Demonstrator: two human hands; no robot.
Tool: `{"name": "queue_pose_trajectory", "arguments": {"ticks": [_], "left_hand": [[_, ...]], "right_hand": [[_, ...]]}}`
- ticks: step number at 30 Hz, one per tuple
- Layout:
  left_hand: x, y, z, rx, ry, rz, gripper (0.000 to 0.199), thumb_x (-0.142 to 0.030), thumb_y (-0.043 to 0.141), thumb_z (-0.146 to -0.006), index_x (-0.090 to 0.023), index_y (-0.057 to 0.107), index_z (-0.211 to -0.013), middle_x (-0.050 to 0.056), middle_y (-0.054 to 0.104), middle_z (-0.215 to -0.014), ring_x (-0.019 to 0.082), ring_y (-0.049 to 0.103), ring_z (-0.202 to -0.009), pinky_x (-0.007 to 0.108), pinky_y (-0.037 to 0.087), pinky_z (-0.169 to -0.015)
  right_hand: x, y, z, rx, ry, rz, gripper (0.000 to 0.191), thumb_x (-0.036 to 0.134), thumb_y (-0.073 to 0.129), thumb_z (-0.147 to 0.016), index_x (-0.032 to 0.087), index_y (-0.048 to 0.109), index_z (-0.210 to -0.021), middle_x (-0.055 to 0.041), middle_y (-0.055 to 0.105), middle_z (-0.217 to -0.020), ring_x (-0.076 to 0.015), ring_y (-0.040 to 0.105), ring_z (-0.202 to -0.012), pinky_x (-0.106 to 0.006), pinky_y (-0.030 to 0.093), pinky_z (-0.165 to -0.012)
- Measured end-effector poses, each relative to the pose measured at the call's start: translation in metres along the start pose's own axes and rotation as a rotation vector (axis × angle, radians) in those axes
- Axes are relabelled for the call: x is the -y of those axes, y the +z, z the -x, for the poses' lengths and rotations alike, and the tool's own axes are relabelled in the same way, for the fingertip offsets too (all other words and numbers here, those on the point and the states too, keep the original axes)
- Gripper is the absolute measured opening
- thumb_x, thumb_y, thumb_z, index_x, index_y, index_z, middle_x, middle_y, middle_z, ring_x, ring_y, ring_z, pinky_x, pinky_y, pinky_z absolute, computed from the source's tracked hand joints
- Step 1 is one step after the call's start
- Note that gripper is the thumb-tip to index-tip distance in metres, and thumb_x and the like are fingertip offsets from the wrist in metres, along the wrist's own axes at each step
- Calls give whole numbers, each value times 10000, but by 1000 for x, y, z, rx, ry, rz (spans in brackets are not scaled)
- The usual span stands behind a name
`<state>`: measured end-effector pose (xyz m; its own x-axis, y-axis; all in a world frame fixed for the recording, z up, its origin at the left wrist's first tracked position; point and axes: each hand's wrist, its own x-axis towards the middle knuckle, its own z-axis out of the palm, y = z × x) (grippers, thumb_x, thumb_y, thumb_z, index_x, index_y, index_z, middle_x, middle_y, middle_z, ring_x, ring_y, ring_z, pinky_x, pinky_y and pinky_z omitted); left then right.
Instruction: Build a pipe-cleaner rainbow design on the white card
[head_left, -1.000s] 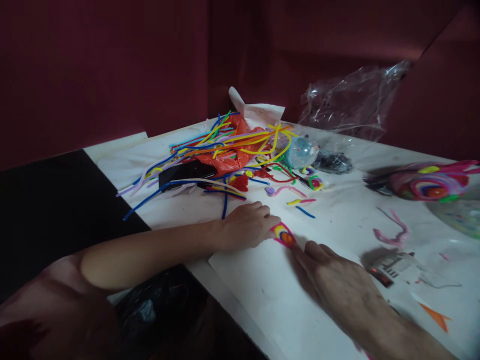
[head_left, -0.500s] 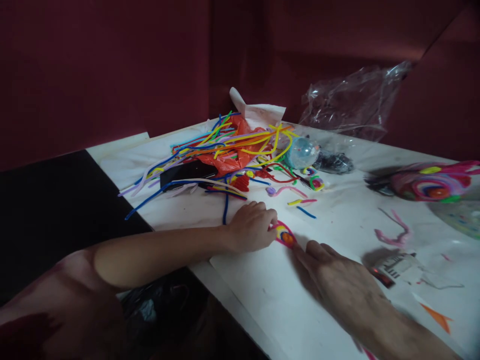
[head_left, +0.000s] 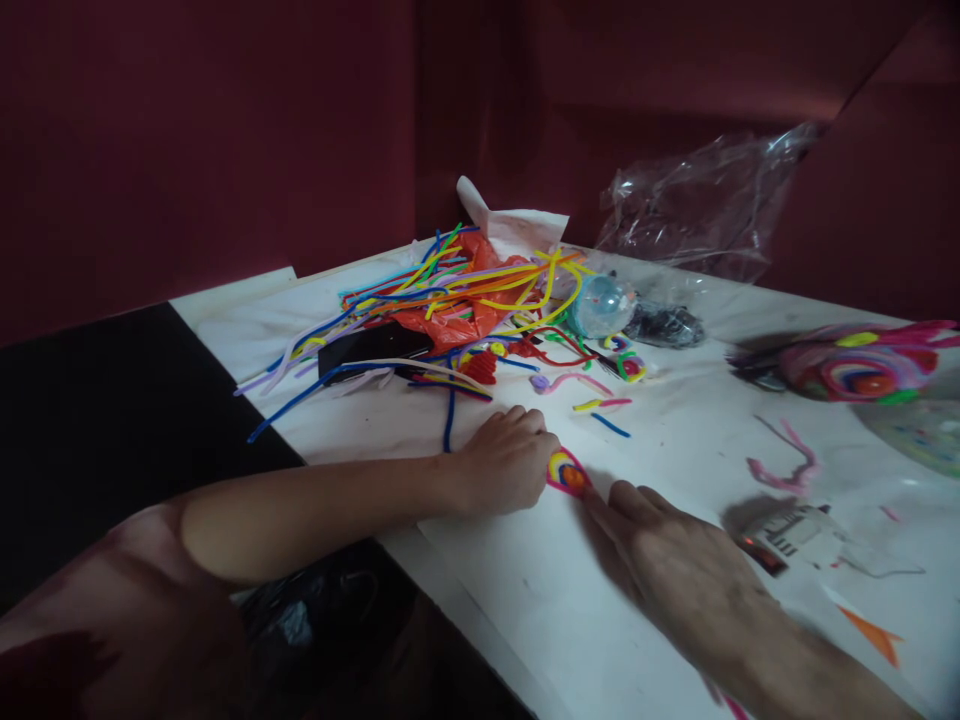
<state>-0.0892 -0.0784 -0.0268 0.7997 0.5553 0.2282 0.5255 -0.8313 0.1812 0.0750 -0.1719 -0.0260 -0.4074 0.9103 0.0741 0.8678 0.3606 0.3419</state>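
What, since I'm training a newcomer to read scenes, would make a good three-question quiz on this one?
1. True or false: the oval piece lies between the left hand and the right hand.
2. The round spot on that piece is: a) green, b) orange, c) white.
3. Which lies nearer the clear round item: the dark bundle or the orange scrap?

Key: 1. True. 2. b. 3. The dark bundle.

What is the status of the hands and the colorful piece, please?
Left hand at one end of the colorful piece; right hand at the other; loose blue strip beyond, touching neither.
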Motion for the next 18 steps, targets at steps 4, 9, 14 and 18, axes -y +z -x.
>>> {"name": "queue_pose_trajectory", "arguments": {"ticks": [4,9,14,18], "left_hand": [[-1,-1,1,8,6,-30,198,-190,408,-773,-144,548,-905,71,502,-884,182,447,-867,324,374,-781],[-1,-9,-4,-4,5,-27,303,-179,440,-761,-140,506,-1055,73,520,-934,189,442,-908,320,367,-789],[-5,-9,-4,-48,212,-24,209,-162,442,-777,-177,585,-927,55,526,-952,171,441,-900,296,351,-788],[-15,-5,7,-33,348,-118,183,-189,418,-811,-147,587,-866,59,541,-927,189,434,-904,321,346,-773]], "right_hand": [[1,-5,-3,84,38,-26,290,83,577,-715,180,602,-987,-37,493,-771,-182,524,-678,-241,442,-492],[1,-8,-4,147,50,-31,361,67,551,-741,187,575,-1080,-46,501,-799,-181,527,-709,-235,446,-508],[1,-8,-4,155,47,-19,319,49,570,-718,204,607,-995,-36,492,-775,-167,517,-677,-222,411,-493],[2,-7,-5,96,56,-55,280,27,612,-670,199,620,-891,-21,480,-758,-169,512,-692,-211,369,-465]]}}
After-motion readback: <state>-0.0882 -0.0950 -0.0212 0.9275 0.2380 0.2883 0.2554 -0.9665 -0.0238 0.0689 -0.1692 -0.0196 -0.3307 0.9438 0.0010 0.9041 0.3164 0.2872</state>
